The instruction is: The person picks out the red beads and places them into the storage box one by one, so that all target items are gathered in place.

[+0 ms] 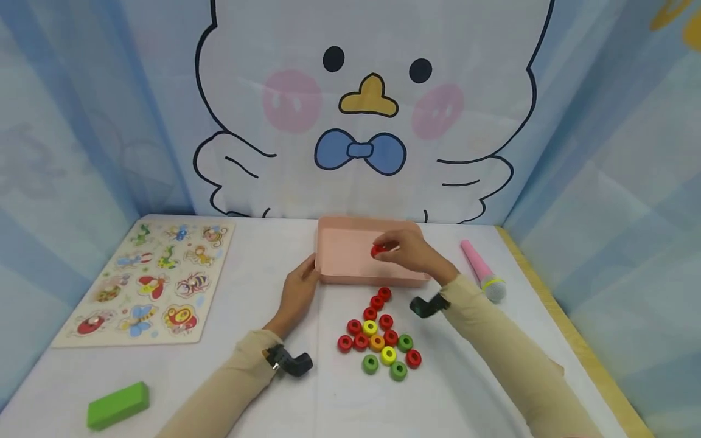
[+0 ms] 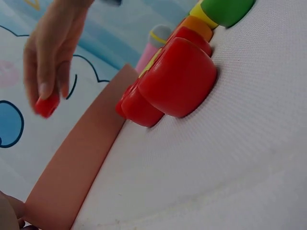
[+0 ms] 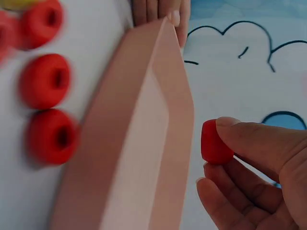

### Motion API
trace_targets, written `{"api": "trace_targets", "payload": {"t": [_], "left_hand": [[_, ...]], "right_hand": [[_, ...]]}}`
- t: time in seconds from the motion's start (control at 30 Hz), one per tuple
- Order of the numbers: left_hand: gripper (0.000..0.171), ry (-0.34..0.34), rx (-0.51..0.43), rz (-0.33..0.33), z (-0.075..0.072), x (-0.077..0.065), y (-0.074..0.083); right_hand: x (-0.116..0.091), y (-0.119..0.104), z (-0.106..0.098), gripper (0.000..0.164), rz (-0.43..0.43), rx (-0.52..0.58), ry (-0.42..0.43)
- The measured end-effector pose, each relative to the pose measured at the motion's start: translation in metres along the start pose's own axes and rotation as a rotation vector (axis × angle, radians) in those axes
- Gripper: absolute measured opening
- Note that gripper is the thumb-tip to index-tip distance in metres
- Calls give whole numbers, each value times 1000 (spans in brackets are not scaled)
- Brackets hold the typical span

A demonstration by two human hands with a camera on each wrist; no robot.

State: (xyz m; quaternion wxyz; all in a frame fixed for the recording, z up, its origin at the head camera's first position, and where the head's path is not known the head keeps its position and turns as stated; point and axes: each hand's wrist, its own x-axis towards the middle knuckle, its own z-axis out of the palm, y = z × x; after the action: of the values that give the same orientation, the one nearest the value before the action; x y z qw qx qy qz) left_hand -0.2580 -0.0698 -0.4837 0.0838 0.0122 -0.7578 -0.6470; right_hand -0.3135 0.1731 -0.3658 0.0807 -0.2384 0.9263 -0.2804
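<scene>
My right hand [image 1: 408, 248] pinches a red bead [image 3: 214, 143] between thumb and fingers, above the pink tray [image 1: 350, 281]. My left hand [image 1: 298, 289] holds the tray's left side near its front corner, and its fingertips [image 3: 173, 18] show at the rim in the right wrist view. In front of the tray lies a loose group of ring-shaped beads: several red beads [image 1: 344, 344], several green beads [image 1: 398, 370], an orange bead [image 1: 376, 343] and two yellow beads [image 1: 388, 356]. Large in the left wrist view, a red bead [image 2: 180, 79] stands close to the camera.
A wooden insect puzzle board [image 1: 164, 267] lies on the left of the white table. Nearer the front left is a green block [image 1: 117, 406]. Right of the tray rests a pink toy microphone [image 1: 479, 264]. A printed curtain [image 1: 361, 188] hangs directly behind the tray.
</scene>
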Motion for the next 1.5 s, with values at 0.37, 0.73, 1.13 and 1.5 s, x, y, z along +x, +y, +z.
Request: {"api": "trace_targets", "payload": {"t": [0.37, 0.73, 1.13, 1.5], "left_hand": [[47, -3, 19, 11, -2, -2, -1], [47, -6, 19, 31, 4, -5, -1], [48, -21, 56, 21, -2, 3, -4], [50, -54, 47, 8, 0, 1, 0]], "right_hand": [[125, -13, 47, 30, 74, 5, -168], [119, -1, 50, 47, 85, 7, -165], [17, 17, 0, 43, -5, 60, -65], [-142, 36, 13, 43, 53, 191, -163]]}}
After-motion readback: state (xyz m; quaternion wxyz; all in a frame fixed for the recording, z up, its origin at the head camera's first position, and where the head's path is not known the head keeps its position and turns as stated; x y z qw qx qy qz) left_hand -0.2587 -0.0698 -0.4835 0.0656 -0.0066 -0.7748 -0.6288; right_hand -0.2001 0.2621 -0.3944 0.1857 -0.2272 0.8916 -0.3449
